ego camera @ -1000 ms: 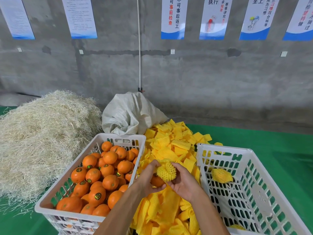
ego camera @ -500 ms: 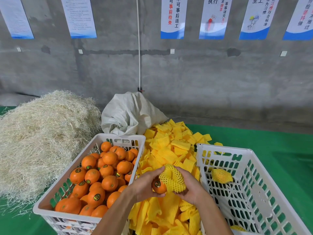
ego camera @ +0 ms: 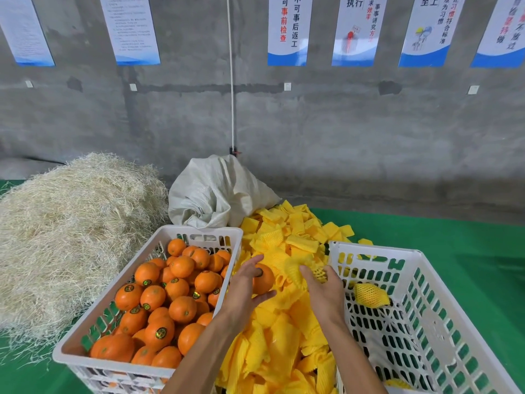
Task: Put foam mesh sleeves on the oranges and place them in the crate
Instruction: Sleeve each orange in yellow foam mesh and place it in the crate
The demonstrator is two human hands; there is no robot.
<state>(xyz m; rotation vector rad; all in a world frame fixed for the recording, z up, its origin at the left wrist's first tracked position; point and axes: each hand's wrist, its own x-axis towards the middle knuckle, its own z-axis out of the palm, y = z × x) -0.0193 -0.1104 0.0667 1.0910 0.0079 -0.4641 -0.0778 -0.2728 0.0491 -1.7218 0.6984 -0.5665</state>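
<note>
Holding a bare orange (ego camera: 262, 278) in the left hand (ego camera: 244, 291), fingers curled round it, above the pile of yellow sleeves (ego camera: 284, 336) lying between the two crates. Pinching a mesh sleeve (ego camera: 318, 273) in the right hand (ego camera: 324, 294), close to the near wall of the right crate (ego camera: 426, 336); fruit and sleeve being kept apart, not touching. Sitting at the sleeving step, apparently, with the sleeve's mouth not yet over the orange (whether that mouth is open is too blurred to say). Needing next: bringing both hands together, spreading the mesh wide and drawing it over the fruit, then setting it down in the right crate beside the one sleeved orange (ego camera: 369, 294) lying there. Leaving many bare oranges waiting in the left crate (ego camera: 93, 331).
</note>
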